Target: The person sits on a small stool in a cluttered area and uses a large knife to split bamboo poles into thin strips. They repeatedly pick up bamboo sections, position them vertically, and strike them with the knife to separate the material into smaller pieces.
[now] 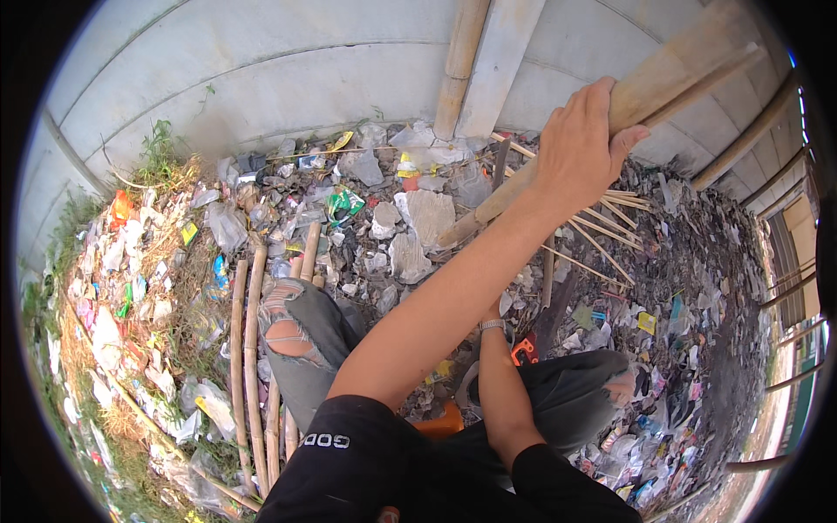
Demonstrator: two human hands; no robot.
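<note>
My left hand [575, 144] is closed around a thick bamboo pole [684, 65], with my left arm stretched across toward the upper right. The pole slants from the rubble up past my hand, and its raised end looks split lengthwise. Below my left forearm is my right hand [493, 311], nearly all hidden; its fingers do not show. A pale band [493, 324] circles that wrist. Close to the right wrist lies an orange object [525, 350], perhaps a tool handle. Thin bamboo strips [610, 231] fan out on the ground beyond.
Several bamboo poles [237, 366] lie beside my left knee [296, 336]. Broken concrete chunks [427, 218] and plastic litter [344, 205] cover the ground ahead. A concrete panel wall [340, 87] stands at the back, with an upright bamboo post [460, 70] against it. Something orange [440, 423] shows beneath me.
</note>
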